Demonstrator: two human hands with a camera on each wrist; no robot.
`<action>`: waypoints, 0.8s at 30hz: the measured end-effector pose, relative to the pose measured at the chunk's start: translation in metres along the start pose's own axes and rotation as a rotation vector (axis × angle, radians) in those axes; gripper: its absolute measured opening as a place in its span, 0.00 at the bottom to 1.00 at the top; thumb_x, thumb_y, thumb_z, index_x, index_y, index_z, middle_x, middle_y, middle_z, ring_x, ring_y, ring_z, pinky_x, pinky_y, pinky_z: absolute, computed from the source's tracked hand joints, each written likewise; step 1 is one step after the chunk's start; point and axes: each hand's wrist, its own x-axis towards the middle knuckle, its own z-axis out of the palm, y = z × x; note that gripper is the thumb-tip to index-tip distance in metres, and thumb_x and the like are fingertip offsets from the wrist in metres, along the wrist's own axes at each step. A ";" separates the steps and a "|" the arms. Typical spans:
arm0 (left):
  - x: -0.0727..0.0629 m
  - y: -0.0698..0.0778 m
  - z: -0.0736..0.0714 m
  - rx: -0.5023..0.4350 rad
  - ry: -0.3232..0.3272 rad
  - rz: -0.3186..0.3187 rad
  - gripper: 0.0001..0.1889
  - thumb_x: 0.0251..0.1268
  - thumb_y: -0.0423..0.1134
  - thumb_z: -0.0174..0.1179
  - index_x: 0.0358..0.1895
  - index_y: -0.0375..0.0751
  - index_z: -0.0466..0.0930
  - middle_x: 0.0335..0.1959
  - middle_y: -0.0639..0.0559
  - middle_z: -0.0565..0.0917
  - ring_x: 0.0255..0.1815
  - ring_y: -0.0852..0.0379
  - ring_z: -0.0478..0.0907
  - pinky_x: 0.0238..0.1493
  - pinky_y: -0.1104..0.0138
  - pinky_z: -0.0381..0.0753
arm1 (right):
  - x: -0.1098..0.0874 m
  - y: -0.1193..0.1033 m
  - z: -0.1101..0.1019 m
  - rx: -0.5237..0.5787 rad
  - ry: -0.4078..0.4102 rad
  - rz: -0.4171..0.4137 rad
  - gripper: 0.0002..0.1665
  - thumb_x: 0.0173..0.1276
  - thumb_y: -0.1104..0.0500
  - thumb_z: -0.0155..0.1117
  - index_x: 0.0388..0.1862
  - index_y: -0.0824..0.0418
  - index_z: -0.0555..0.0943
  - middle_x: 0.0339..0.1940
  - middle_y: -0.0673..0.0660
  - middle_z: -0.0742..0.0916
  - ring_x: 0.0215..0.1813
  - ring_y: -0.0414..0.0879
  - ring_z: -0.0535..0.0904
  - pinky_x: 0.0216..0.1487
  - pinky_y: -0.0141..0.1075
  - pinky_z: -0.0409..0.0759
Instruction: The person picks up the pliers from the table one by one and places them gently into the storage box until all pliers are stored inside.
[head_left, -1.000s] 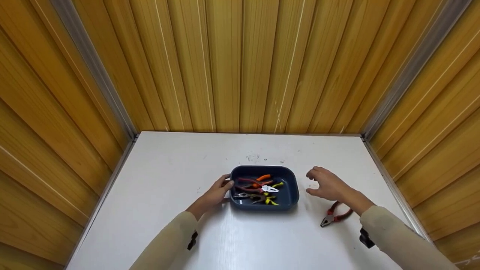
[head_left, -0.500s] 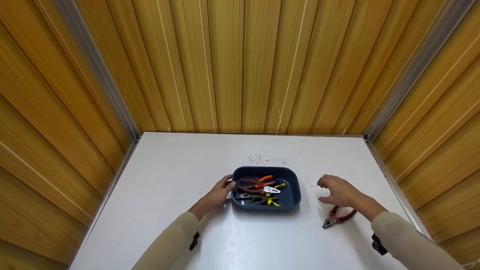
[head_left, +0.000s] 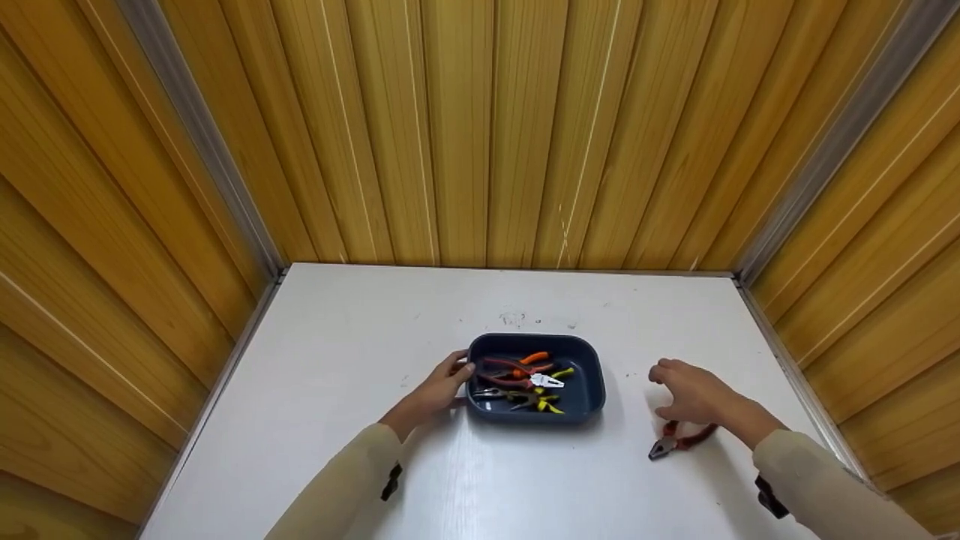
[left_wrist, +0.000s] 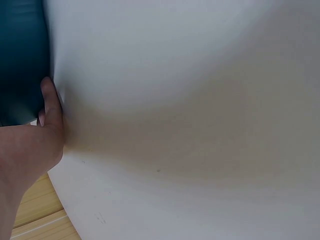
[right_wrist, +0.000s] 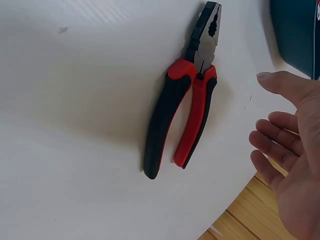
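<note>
A dark blue box (head_left: 587,411) stands on the white table, seen also in the left wrist view as a teal wall (left_wrist: 20,60). My left hand (head_left: 436,390) grips its left end, thumb at the rim and fingers on the outside. Several pliers lie inside, among them a red-handled pair with a white head (head_left: 546,381) on top. Right of the box, combination pliers (right_wrist: 192,90) with red and black handles lie on the table, handles spread. Over them hovers my right hand (head_left: 694,394), partly covering the handles in the head view; its fingers are loosely bent, holding nothing.
The white table (head_left: 360,322) is bounded by yellow wood-patterned panels (head_left: 517,135) at the back and both sides. Grey metal strips run along the corners. Small dark marks (head_left: 517,319) spot the surface behind the box.
My right hand has moved right and toward me, away from the box to over the combination pliers. My left hand still grips the box's left end; the pliers lie where they were.
</note>
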 end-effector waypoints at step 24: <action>0.001 -0.002 -0.001 -0.011 -0.013 0.018 0.29 0.89 0.46 0.48 0.84 0.44 0.57 0.78 0.34 0.66 0.79 0.37 0.64 0.66 0.43 0.79 | -0.023 0.026 0.019 -0.014 -0.064 -0.069 0.31 0.48 0.52 0.84 0.48 0.63 0.81 0.43 0.52 0.80 0.44 0.48 0.74 0.43 0.47 0.80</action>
